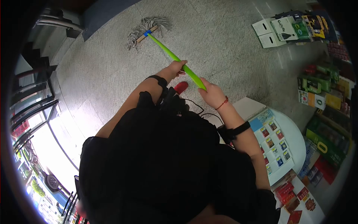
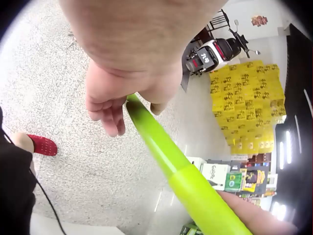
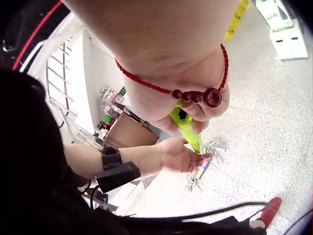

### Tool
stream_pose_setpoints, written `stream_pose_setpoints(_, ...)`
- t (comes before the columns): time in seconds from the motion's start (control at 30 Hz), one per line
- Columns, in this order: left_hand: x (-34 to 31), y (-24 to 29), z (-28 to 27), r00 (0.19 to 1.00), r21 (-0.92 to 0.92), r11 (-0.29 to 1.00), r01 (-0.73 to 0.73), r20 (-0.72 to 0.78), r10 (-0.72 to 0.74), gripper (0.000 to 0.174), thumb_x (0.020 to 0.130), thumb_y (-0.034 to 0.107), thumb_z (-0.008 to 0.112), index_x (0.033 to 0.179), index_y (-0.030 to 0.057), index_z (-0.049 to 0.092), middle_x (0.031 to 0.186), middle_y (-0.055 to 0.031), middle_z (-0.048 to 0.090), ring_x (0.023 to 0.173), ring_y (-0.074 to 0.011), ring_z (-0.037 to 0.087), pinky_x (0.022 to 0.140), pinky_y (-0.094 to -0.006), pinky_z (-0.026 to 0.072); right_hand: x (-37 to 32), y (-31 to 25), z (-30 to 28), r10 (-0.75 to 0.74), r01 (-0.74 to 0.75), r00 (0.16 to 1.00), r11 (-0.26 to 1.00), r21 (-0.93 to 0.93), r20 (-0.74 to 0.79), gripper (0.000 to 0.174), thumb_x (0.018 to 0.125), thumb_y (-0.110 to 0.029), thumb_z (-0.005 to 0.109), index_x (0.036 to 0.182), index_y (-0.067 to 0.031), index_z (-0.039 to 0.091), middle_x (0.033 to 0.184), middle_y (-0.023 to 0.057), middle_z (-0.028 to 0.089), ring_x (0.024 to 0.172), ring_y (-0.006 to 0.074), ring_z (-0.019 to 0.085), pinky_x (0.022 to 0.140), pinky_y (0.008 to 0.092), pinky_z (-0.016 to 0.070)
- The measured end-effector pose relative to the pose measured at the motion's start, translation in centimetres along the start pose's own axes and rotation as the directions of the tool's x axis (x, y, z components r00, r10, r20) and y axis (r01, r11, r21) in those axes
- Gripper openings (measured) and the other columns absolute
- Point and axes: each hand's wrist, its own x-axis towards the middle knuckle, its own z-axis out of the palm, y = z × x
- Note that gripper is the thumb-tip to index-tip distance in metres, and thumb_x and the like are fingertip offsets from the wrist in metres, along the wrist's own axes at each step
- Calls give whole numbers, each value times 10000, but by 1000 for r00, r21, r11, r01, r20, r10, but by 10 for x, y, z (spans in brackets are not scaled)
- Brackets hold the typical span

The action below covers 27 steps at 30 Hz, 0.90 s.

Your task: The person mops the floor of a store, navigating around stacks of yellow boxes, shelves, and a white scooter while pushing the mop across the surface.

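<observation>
A string mop (image 1: 164,48) with a bright green handle slants across the floor in the head view. Its grey strands (image 1: 160,23) spread on the floor around a wooden bar with a blue joint. My left hand (image 1: 176,68) holds the handle partway down, thumb on one side and loosely bent fingers on the other. Nearer my body, my right hand (image 1: 212,95) grips the handle's top end, seen close up in the right wrist view, where a red beaded bracelet (image 3: 195,96) circles that wrist. The green handle (image 2: 171,161) runs between both hands in the left wrist view.
A red shoe (image 1: 181,87) shows just below my left hand. To the right stand a white display counter (image 1: 298,130) with small packets and stacked cartons (image 1: 285,29). A dark mat (image 1: 108,16) lies at upper left. A scooter (image 2: 212,54) is parked by yellow-covered stacks (image 2: 249,103).
</observation>
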Motion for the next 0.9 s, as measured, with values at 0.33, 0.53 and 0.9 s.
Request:
stream_pose_setpoints(0.33, 56, 44, 73, 1000, -157, 988, 1, 31, 4, 211, 775, 196, 635, 780, 17, 524, 661, -71, 511, 505, -179, 508, 430, -302, 429, 16, 50, -54, 207, -204, 976, 978, 49, -70, 380, 778, -197, 560, 1076, 22, 472, 849, 240, 590, 813, 391, 570, 708, 463, 450)
stream_pose_setpoints(0.53, 41, 36, 93, 995, 100, 995, -26, 100, 16, 191, 733, 122, 615, 672, -35, 524, 557, -111, 505, 364, -190, 463, 314, -305, 373, -29, 54, -30, 227, -232, 973, 941, 245, 48, 449, 819, -228, 516, 1194, -4, 412, 840, 230, 585, 780, 367, 579, 691, 409, 458)
stream_pose_setpoints(0.9, -33, 3, 53, 980, 589, 787, -180, 178, 91, 286, 761, 210, 620, 868, -41, 536, 670, -88, 529, 547, -168, 499, 495, -312, 424, -28, 86, -24, 230, -616, 788, 257, 745, 571, 423, 836, -349, 532, 1096, -16, 510, 890, 157, 612, 657, 250, 624, 570, 322, 514)
